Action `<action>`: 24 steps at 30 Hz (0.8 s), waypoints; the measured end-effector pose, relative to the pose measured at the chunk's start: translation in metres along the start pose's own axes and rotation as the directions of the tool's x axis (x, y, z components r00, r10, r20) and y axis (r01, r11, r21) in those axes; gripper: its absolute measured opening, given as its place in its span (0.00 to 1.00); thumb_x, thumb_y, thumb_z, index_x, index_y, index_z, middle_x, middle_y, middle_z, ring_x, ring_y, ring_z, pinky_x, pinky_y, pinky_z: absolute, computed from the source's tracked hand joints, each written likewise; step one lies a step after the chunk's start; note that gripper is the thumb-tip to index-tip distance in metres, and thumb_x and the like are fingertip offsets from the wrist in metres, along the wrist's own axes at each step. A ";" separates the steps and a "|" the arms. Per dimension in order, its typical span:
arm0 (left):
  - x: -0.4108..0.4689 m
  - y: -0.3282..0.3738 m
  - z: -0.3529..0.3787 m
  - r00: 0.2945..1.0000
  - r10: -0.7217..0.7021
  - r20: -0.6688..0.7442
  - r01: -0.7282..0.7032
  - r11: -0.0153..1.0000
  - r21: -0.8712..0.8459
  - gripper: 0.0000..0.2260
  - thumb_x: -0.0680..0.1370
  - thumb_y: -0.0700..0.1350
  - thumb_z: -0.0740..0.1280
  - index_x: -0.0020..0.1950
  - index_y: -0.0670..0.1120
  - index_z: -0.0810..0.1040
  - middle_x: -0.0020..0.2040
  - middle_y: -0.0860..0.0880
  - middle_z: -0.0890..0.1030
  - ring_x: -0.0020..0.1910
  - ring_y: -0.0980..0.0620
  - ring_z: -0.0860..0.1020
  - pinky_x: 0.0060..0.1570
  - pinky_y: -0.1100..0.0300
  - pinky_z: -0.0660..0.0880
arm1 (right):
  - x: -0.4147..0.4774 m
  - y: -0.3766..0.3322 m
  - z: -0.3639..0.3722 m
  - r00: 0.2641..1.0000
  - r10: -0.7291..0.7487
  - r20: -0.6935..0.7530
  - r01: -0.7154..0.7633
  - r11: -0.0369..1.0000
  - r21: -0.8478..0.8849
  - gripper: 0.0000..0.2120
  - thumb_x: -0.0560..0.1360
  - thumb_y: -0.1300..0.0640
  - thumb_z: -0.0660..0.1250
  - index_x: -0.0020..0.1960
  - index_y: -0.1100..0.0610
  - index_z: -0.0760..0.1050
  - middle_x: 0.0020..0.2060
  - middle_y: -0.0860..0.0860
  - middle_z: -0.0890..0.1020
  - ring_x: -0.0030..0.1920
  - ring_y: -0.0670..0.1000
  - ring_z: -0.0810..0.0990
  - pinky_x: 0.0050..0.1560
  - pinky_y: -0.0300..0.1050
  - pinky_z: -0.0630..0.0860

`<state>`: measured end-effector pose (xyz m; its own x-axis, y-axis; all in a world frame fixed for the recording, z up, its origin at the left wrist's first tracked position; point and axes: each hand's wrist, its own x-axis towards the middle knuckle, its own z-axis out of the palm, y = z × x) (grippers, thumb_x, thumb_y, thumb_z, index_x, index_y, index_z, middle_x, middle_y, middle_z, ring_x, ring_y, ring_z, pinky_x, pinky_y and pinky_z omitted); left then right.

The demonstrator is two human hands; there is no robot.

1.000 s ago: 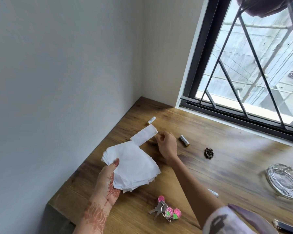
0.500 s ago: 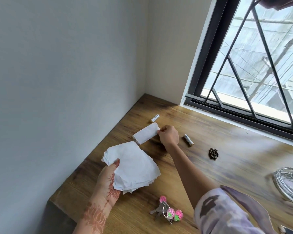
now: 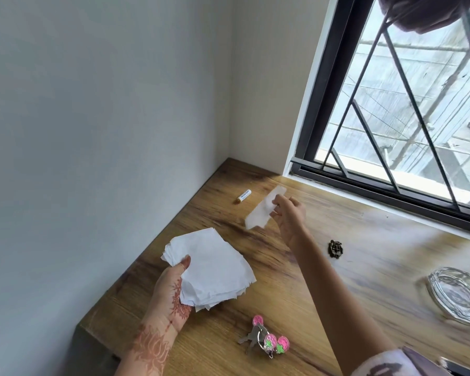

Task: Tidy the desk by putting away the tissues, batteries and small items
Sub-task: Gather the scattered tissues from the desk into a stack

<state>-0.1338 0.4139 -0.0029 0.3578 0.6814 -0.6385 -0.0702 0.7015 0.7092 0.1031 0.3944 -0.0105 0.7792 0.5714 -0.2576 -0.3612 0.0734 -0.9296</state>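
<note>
A single folded tissue (image 3: 259,213) is pinched between the fingertips of the right hand (image 3: 288,219) and held in the air above the desk (image 3: 364,256), near the back corner. The stack of tissues (image 3: 210,270) is gripped by the left hand (image 3: 171,287), thumb on top and fingers closed beneath, nearer the front edge. The step in hand is judged to be the adding of the loose tissue to the stack. It would be done well if the tissue were carried across flat, laid squarely on the top sheet, and then pressed under the left thumb so that nothing slides off. A light pinch is advised, since thin paper creases and tears easily.

The long axis of the held tissue runs diagonally, its upper end pointing toward the window (image 3: 391,104) and its lower end toward the stack. It would be turned to match the stack's edges before release. A battery (image 3: 243,196) lies beyond it by the wall, while the keys (image 3: 265,341), a small dark trinket (image 3: 336,249) and a glass ashtray (image 3: 457,294) are left on the desk
</note>
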 end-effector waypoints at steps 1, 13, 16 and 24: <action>-0.001 0.001 0.001 1.000 0.003 0.021 -0.003 1.000 -0.009 0.05 0.79 0.44 0.61 0.46 0.43 0.74 0.44 0.45 0.77 0.41 0.46 0.76 0.34 0.56 0.72 | -0.003 -0.007 0.000 0.998 -0.062 0.000 0.062 0.998 -0.026 0.08 0.72 0.67 0.62 0.35 0.59 0.70 0.36 0.55 0.73 0.44 0.54 0.73 0.45 0.43 0.73; -0.010 -0.017 0.012 0.957 0.027 0.288 0.038 0.975 -0.218 0.13 0.79 0.47 0.59 0.54 0.41 0.78 0.43 0.42 0.84 0.38 0.46 0.83 0.32 0.56 0.81 | -0.146 0.013 0.011 0.569 -0.293 0.769 0.823 0.210 -0.528 0.22 0.71 0.64 0.63 0.64 0.65 0.67 0.46 0.58 0.77 0.52 0.57 0.77 0.54 0.50 0.75; -0.016 -0.022 0.017 0.942 0.002 0.334 0.078 0.971 -0.226 0.17 0.79 0.51 0.58 0.54 0.40 0.78 0.43 0.42 0.85 0.38 0.48 0.84 0.33 0.57 0.81 | -0.164 0.030 0.006 0.548 -0.288 0.785 0.835 0.138 -0.532 0.17 0.69 0.65 0.60 0.58 0.68 0.69 0.54 0.62 0.76 0.58 0.60 0.72 0.61 0.47 0.68; -0.037 -0.053 0.034 0.899 -0.048 0.435 0.127 0.980 -0.155 0.18 0.78 0.53 0.60 0.56 0.41 0.78 0.52 0.42 0.83 0.50 0.46 0.82 0.48 0.54 0.80 | -0.189 0.033 -0.032 0.587 -0.326 0.742 0.807 0.160 -0.568 0.11 0.71 0.63 0.59 0.53 0.63 0.69 0.48 0.54 0.74 0.49 0.53 0.71 0.56 0.44 0.69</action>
<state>-0.1118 0.3444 -0.0060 0.7302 0.4879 -0.4782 -0.1673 0.8064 0.5672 -0.0397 0.2622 -0.0007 0.1947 0.9174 0.3470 0.8623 0.0084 -0.5063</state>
